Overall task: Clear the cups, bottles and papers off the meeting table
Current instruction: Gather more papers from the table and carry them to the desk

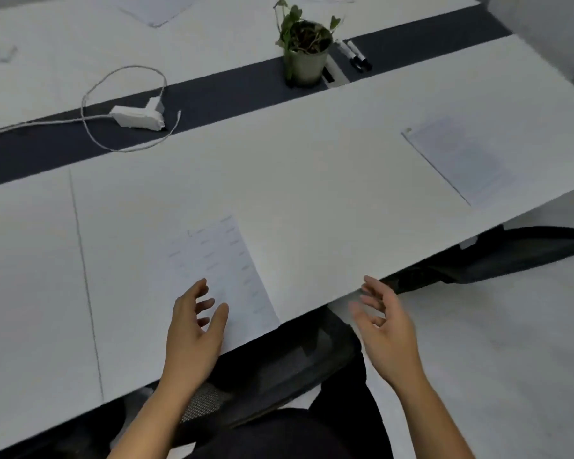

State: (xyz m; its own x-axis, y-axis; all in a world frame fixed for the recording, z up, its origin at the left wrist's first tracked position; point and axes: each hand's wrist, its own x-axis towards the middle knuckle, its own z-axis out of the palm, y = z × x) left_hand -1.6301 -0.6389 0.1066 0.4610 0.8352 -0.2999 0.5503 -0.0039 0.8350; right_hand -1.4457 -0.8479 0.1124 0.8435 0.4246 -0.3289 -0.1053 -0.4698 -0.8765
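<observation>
From the head view, my left grip (194, 326) is spread, with the fingers loosely apart and nothing held. It sits over the near left corner of a white printed paper sheet (224, 270); I cannot tell whether the fingertips touch it. That sheet lies flat at the near edge of the white worktop (312, 180), toward 6 o'clock from the middle of the view.

My right grip (386, 326) is also spread and empty, palm turned inward. It is at 3 o'clock of the sheet, just past the worktop's edge and above the black office chair (279, 362).

A second white printed sheet (458, 160) lies at 2 o'clock, near the worktop's right edge and well apart from the first. A third white sheet (159, 9) shows at 11 o'clock, cut by the frame.

A dark grey strip (219, 97) runs across the worktop's middle. On it, at 12 o'clock, stands a small green plant in a pale pot (307, 58), with two black-capped white markers (357, 56) just beside it at 3 o'clock. At 10 o'clock lies a white power adapter with a looped cable (138, 115).
</observation>
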